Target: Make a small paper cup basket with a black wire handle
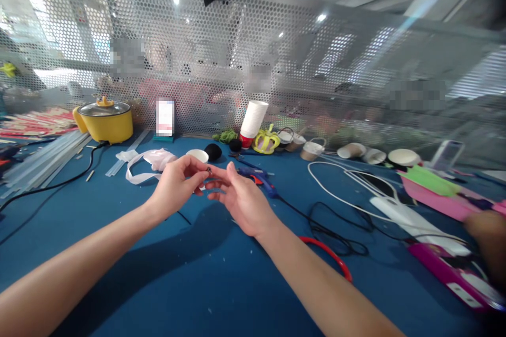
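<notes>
My left hand (176, 184) pinches a small dark piece (209, 170) between thumb and fingertips, too small to name. Close against it comes my right hand (245, 197), its fingers loosely stretched and apart, with the index fingertip by the piece. Just behind the hands are a white paper cup (197, 156), a round black object (214, 152) and a bunch of pale ribbon (158, 159). A blue hot glue gun (259, 175) lies beyond my right hand. On the blue table (177, 284) a thin black strip (184, 217) lies below my left hand.
A yellow electric pot (108, 122) and glue sticks (47, 160) lie left. Stacked paper cups (254, 118) lean near the perforated metal screen (221, 52). Black cable (336, 229), a white power strip (419, 224) and another person's blurred hand (488, 237) are right.
</notes>
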`<action>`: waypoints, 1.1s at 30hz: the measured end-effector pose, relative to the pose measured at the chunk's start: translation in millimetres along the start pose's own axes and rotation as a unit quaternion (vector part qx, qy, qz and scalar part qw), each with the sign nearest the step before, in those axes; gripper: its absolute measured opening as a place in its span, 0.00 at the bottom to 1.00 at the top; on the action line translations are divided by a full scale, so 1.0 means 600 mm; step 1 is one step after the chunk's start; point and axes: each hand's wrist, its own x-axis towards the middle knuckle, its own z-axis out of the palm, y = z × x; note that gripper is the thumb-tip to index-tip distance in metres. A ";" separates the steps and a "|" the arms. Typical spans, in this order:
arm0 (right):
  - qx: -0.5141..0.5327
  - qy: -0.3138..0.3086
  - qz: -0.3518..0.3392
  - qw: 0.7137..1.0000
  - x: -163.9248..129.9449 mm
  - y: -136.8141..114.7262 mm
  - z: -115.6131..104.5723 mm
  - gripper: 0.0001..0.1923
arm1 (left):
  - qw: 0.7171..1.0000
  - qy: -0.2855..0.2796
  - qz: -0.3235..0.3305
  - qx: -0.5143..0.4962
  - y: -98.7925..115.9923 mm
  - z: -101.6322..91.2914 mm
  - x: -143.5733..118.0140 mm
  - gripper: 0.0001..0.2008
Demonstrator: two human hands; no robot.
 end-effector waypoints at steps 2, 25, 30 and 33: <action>0.000 0.000 0.003 1.000 0.001 0.000 0.000 0.21 | 1.000 -0.004 0.004 0.002 0.000 -0.001 0.001 0.06; -0.018 -0.004 0.004 1.000 0.001 -0.006 -0.003 0.20 | 0.996 -0.088 -0.002 0.029 -0.016 -0.007 0.008 0.11; -0.012 -0.011 -0.009 1.000 -0.002 -0.015 -0.001 0.21 | 0.992 -0.121 -0.030 -0.031 -0.006 -0.007 0.005 0.11; -0.011 -0.010 -0.008 1.000 -0.004 -0.018 0.001 0.21 | 0.994 -0.103 -0.026 -0.031 -0.004 -0.007 0.004 0.10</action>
